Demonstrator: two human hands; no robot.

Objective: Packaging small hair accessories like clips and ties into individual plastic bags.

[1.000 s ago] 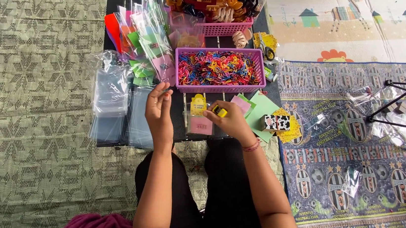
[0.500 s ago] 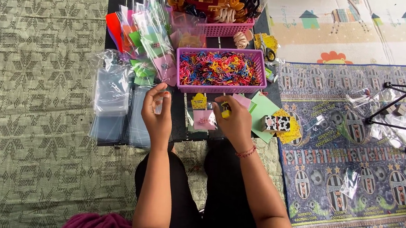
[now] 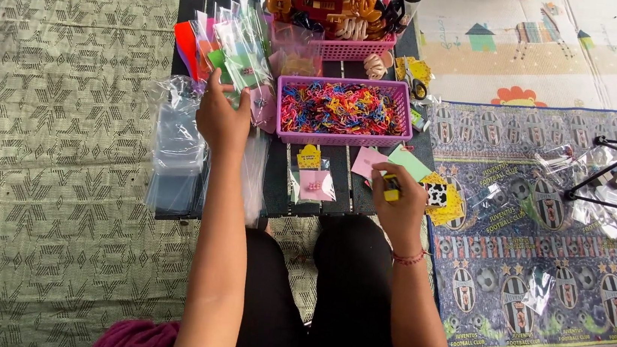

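Left hand (image 3: pixel 222 116) is out over the low black slatted table (image 3: pixel 277 185), fingers spread loose, tips touching the fan of clear cellophane sleeves w/ coloured cards inside (image 3: pixel 232 45) near the table's left-rear corner; nothing pinched yet as far as I can see. Right hand (image 3: pixel 396 201) sits near the table's front-right edge, fingers closed round a small yellow stapler-like tool (image 3: pixel 391 187), held clear of the surface.

Between the hands, at the front edge: a small clear packet w/ pink card (image 3: pixel 315 185) lying flat, a little yellow tag (image 3: pixel 308 156) just behind it. Behind those, the purple plastic basket of multicoloured rubber bands (image 3: pixel 341 111); further back a pink basket piled w/ hair claws (image 3: pixel 338 18). Stack of empty clear bags (image 3: pixel 175 145) along the left edge. Loose pink and green paper squares (image 3: pixel 392 163) by the right hand.

Judgement: to do this well, pinch one sleeve only by its top corner, lift straight so the fan doesn't slide, keep the tool hand parked & steady.
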